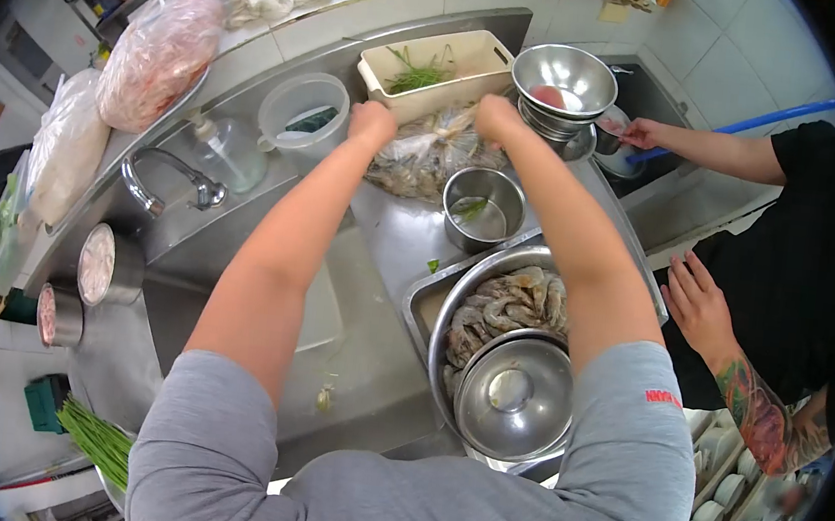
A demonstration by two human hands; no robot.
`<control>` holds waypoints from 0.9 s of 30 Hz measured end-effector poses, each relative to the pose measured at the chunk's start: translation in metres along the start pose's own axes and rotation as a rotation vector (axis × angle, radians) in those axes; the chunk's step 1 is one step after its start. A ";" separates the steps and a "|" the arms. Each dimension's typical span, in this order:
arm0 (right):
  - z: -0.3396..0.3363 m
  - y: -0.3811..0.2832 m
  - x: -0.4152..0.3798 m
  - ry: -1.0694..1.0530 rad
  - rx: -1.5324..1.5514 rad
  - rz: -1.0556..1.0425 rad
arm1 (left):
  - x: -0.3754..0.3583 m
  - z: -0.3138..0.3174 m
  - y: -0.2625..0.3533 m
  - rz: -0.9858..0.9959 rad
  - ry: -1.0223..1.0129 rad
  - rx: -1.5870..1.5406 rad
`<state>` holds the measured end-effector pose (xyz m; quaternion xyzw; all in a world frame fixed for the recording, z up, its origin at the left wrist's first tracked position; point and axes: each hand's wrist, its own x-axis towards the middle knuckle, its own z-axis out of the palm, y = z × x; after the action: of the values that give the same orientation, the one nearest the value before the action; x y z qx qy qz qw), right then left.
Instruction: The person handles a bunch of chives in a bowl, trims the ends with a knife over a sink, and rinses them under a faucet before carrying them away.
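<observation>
- From the head camera we count two hands of our own: our left hand [371, 123] and our right hand [498, 119], both closed in fists on the top of one clear bag of shrimp [428, 156], which lies on the steel counter [389, 248] between the cream tub and the small pot
- We count one cream tub [447, 62] with green herbs inside, just behind the bag
- One small steel pot [483, 209] stands just in front of the bag
- One large bowl of shrimp [509, 304] sits below our right arm, with one smaller steel bowl [515, 396] resting upside down on it and hiding part of the shrimp
- One steel funnel-shaped bowl [564, 79] stands by the sink; what is pink inside we cannot make out
- One round clear tub [301, 109] and one tap [169, 181] are on the left
- Two wrapped bundles [156, 55] lie on the ledge, their contents blurred
- Another person's two hands [699, 308] show at the right, the body cut off by the edge
</observation>
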<state>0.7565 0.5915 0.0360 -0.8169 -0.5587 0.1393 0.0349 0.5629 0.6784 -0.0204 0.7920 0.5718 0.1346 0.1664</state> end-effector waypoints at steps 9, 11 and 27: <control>-0.005 -0.008 -0.003 -0.131 0.064 0.046 | 0.005 0.027 -0.024 0.122 -0.064 -0.136; -0.027 -0.015 0.010 0.100 0.056 -0.112 | 0.003 0.029 -0.028 0.138 -0.029 -0.151; -0.049 -0.015 -0.053 -0.468 0.258 -0.359 | -0.023 -0.064 0.041 0.460 -0.095 0.042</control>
<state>0.7377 0.5528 0.0959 -0.6398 -0.6645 0.3848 0.0328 0.5653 0.6515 0.0546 0.9101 0.3706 0.1194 0.1415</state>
